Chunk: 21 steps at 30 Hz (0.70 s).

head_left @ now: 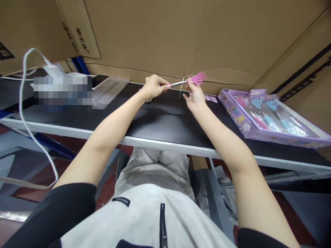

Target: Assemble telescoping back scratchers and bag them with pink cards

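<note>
Both my hands hold a telescopic back scratcher above the far side of the black table, with its pink hand-shaped head toward the right. My left hand is closed around the handle end, most of which its fingers hide. With a pinch of thumb and fingers, my right hand grips it where the metal rod meets the pink head; its other fingers are loosely apart. Partly hidden beneath my left hand lie small items with metal ends that I cannot make out clearly.
A purple box at right holds several wrapped back scratchers. Pink cards lie beside it. At left are clear plastic bags, a phone and a looping white cable. Cardboard stands behind the table.
</note>
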Tool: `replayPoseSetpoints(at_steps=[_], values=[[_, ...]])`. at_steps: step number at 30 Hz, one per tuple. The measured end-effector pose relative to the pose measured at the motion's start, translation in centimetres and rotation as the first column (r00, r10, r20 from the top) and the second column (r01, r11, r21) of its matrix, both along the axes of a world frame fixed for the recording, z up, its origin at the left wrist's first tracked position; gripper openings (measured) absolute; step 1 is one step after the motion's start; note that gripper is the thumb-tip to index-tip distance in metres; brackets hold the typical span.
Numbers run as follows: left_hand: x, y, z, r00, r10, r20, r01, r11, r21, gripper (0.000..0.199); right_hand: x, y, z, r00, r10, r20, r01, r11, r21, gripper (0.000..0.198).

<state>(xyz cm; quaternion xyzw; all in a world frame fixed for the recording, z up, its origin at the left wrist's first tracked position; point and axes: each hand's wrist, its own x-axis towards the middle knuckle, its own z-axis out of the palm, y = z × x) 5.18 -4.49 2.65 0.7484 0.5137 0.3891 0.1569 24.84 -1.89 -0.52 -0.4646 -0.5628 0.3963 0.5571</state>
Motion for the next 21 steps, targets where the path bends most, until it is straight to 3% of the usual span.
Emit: replayPoseSetpoints(at_steps=[6,10,12,16,21], values=[[-2.9,0.6,0.5,0.997,0.070,-0.025,-0.071,0.996,-0.054,0.020,1.4,0.4,1.9,0.991,-0.031,0.128,0.036,0.999,-0.036,0.052],[-7.2,1.2,0.4,0.977,0.206,-0.062,-0.207,0.978,-0.016,0.019,5.1,0.1,5.0,0.981,-0.182,-0.061,0.168,0.968,-0.184,0.055],[-9.0,1.5,0.1,0.963,0.260,-0.072,-0.260,0.966,0.001,0.021,7.2,0.0,5.9,0.956,-0.283,-0.077,0.264,0.944,-0.197,0.056],[-10.1,2.3,-0.4,0.955,0.267,-0.130,-0.271,0.963,-0.015,0.029,9.1,0.3,5.5,0.917,-0.384,-0.105,0.351,0.905,-0.240,0.056],[-9.2,2.5,-0.3,0.955,0.251,-0.155,-0.259,0.965,-0.032,0.035,7.7,0.7,4.5,0.840,-0.470,-0.271,0.404,0.875,-0.267,0.052]])
